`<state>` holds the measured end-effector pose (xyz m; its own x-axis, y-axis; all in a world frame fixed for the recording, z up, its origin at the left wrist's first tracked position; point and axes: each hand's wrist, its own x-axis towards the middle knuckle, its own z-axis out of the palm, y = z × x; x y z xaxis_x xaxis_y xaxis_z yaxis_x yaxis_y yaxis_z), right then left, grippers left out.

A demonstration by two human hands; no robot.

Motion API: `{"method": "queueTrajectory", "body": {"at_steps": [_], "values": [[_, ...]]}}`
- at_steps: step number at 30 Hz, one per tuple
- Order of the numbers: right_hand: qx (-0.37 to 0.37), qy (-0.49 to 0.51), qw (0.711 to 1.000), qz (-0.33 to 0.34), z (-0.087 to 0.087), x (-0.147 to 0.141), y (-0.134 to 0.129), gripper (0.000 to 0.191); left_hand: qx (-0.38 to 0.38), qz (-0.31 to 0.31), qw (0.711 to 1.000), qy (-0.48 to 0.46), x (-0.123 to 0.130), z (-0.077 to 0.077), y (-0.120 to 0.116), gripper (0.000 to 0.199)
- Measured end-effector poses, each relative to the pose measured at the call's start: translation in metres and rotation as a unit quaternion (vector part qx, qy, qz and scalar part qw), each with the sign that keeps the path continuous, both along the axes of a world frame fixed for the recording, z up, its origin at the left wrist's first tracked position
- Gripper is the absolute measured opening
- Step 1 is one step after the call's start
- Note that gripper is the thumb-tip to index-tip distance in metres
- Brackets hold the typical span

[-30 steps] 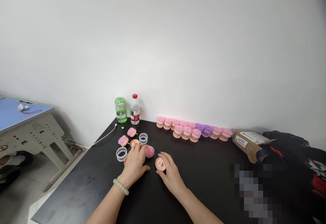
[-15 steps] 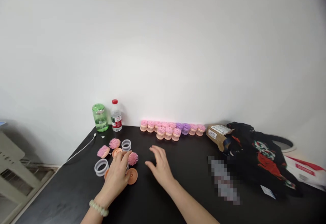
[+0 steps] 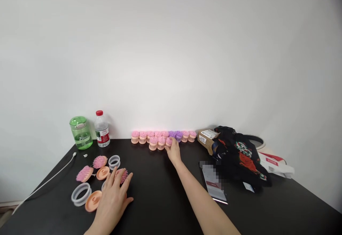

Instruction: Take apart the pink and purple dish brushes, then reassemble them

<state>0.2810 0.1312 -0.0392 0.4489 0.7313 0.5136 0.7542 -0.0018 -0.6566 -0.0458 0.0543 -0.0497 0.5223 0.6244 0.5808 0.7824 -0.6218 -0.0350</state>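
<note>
Pink brush (image 3: 168,141) is pinched by the right hand (image 3: 174,152); the left hand (image 3: 112,196) spreads fingers over another bristle head (image 3: 123,175).

Pink and purple brushes (image 3: 161,142) stand upright, bristles up, in two rows. In front of these brushes, to their left, lie tilted pink brush heads (image 3: 84,174), translucent rings (image 3: 81,203) and round orange discs (image 3: 93,201).

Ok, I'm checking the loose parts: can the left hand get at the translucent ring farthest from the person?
Probably yes: the translucent ring sits just ahead of the left hand, its top uncovered, with nothing visible between them.
</note>
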Motion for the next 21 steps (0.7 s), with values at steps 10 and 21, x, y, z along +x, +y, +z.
{"method": "queueTrajectory", "body": {"at_steps": [10,21], "values": [[0.016,0.04,0.999,0.03,0.008,-0.032,-0.061,0.051,0.033,-0.027,0.999,0.02,-0.011,-0.009,0.022,0.049],[-0.005,0.136,0.955,0.262,0.003,-0.107,-0.154,0.076,-0.07,-0.144,0.976,-0.15,0.027,0.007,-0.022,0.062]]}}
